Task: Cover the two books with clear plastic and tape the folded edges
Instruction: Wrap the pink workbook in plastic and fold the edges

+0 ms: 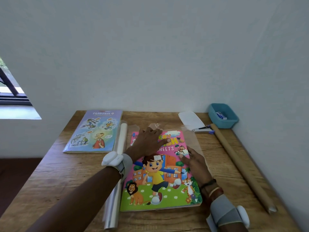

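From the head view, the pink book (158, 185) lies face up in the near middle of the wooden table (66, 173), on a clear plastic sheet (194, 138) whose margins show past its far and right edges. The left hand (148, 141) lies flat on the far part of the cover, fingers spread and straight, pressing down and grasping nothing. The right hand (194, 162) rests along the book's right edge, fingers laid out loosely over cover and plastic; it does not seem to pinch anything. Just left of the book a roll of clear plastic (115, 203) runs from far to near, and beyond it the second book (95, 131) lies at the far left, glossy as if already wrapped, though I cannot be sure. The step in hand looks like squaring the book on the sheet before folding. Next, the right margin needs creasing over the cover's edge while the left hand keeps the book from sliding. Then comes tape, perhaps the white thing (221, 115) in the blue tray (224, 123) at the far right, near the scissors (203, 128).
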Motion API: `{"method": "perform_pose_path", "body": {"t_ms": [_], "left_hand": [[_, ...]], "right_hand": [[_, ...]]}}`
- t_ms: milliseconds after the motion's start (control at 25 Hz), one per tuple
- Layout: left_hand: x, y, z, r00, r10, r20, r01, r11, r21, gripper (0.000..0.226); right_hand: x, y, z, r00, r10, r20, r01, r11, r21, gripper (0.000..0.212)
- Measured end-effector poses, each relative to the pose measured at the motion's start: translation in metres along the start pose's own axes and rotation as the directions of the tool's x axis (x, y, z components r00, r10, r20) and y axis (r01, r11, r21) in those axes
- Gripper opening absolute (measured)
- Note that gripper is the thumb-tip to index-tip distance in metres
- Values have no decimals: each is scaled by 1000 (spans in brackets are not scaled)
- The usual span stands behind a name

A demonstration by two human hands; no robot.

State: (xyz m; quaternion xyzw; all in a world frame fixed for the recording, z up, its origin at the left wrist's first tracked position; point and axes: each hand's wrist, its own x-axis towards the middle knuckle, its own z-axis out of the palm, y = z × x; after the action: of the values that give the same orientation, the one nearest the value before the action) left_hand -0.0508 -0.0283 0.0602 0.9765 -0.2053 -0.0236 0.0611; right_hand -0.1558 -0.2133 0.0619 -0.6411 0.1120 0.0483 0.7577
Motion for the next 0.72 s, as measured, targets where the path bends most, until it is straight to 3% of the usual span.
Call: {"method": "perform_pose_path", "body": {"t_ms": [160, 280, 400, 480, 520, 600, 640, 720], "left_hand": [[3, -4, 5, 998, 8, -58, -10, 1000, -25, 77], [0, -6, 15, 993, 17, -118, -19, 1000, -17, 97], [-1, -10, 19, 989, 6, -148, -11, 999, -37, 105], [-1, -12, 19, 987, -7, -158, 3, 1000, -26, 105], [0, -12, 19, 986, -14, -165, 12, 1000, -14, 105], [2, -13, 19, 986, -26, -164, 25, 1000, -5, 103], [2, -13, 20, 987, -30, -157, 29, 1000, -10, 102], [3, -13, 22, 987, -32, -159, 31, 999, -11, 103]], "right_hand": [[12, -4, -3, 1000, -14, -22, 13, 1000, -16, 29], [14, -5, 0, 999, -19, -44, 16, 998, -52, 27], [15, -1, 0, 990, -107, -89, 67, 927, -370, 19], [8, 0, -6, 973, -215, -82, 96, 703, -705, 19], [2, -2, -10, 963, -261, -66, 83, 521, -850, 21], [-12, -5, -14, 957, -290, -25, 30, 184, -983, 26], [-17, -4, -15, 959, -284, -5, 17, 77, -997, 31], [-23, -1, -17, 952, -307, -12, -7, 19, -1000, 41]]}}
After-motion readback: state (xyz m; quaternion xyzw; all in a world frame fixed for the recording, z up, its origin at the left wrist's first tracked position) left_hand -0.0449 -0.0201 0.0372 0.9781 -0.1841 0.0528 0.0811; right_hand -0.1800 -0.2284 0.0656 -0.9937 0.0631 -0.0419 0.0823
